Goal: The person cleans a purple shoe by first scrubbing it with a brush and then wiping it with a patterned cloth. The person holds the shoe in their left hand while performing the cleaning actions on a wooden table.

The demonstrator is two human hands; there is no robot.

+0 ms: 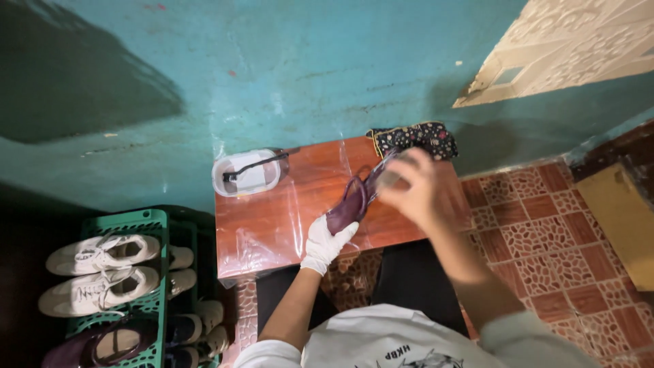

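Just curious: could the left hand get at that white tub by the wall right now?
Probably not at once: the left hand is gripping a purple shoe. The path across the table to the white tub looks free.

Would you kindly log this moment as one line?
left hand: gloved, holds purple shoe | right hand: blurred, at shoe strap | white tub: on table
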